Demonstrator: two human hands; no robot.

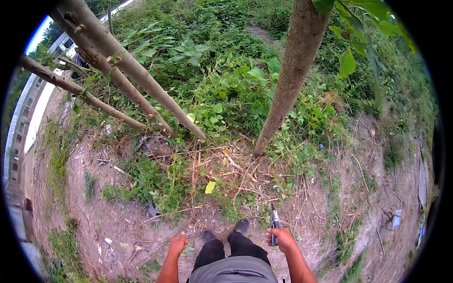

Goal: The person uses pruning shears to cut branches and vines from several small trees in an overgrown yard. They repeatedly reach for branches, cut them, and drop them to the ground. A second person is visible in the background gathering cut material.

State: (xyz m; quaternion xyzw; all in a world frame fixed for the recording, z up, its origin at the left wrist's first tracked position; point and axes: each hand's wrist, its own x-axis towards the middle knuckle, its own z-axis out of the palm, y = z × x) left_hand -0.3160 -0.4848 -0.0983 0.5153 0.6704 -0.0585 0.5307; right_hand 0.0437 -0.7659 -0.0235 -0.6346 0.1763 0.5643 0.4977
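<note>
My right hand [282, 237] grips the handles of pruning shears [274, 217], whose dark blade points forward over dry stalks. Nothing shows in my left hand [178, 243]; its fingers are curled in, left of my legs. Before me, a thick tree trunk [288, 74] rises from the soil, with cut stalks [240, 168] around its base. Several thinner trunks lean to the left, the nearest slanting trunk [152, 88] among them. Neither hand touches a trunk.
Low green weeds [226, 95] cover the ground beyond the trunks. A yellow leaf [210, 187] lies among the stalks. Leafy twigs [348, 53] hang at upper right. At far left stand a long building [23, 120] and a partly hidden person [79, 62].
</note>
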